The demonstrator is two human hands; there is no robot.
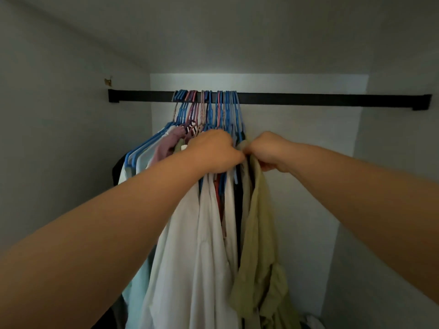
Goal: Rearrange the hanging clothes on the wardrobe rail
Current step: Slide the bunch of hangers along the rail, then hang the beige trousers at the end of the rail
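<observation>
Pale grey wardrobe walls (71, 129) enclose a dim recess, with a brighter white back panel (297, 138) at the far side. Across the top runs a black rail (308, 100), fixed wall to wall. Bunched on its left half is a tight cluster of hangers (209, 108), mostly blue with a few pink and beige ones. From them hang the clothes, packed close together: white shirts (204, 245) in the middle, an olive-green garment (257, 222) at the right edge of the bunch, a dusty pink piece (169, 141) further left, and dark items between. Two bare forearms reach in from the near corners. The left hand (213, 151) is curled over the shoulders of the white shirts, gripping among the hangers. The right hand (268, 150) is closed, pinching the top of the olive-green garment. The two hands nearly touch.
</observation>
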